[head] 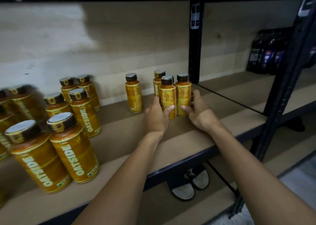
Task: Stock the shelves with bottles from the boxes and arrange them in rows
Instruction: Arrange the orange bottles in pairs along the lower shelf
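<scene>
Our left hand point(156, 116) curls round one bottle point(168, 96), our right hand point(200, 112) round its neighbour point(183, 94), at one o'clock on the shelf point(184, 139). Pushing unevenly, we could topple the rear bottle point(157, 81) behind.

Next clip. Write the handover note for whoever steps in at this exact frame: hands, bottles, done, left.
Left hand holds the middle bottle; right hand holds the end bottle beside the black post; both stand on the shelf.
A third bottle stands behind them, a lone bottle to their left.
Done: bottle rows on the shelf's left side.
Left: probably line up these four; no boxes in view.
</scene>
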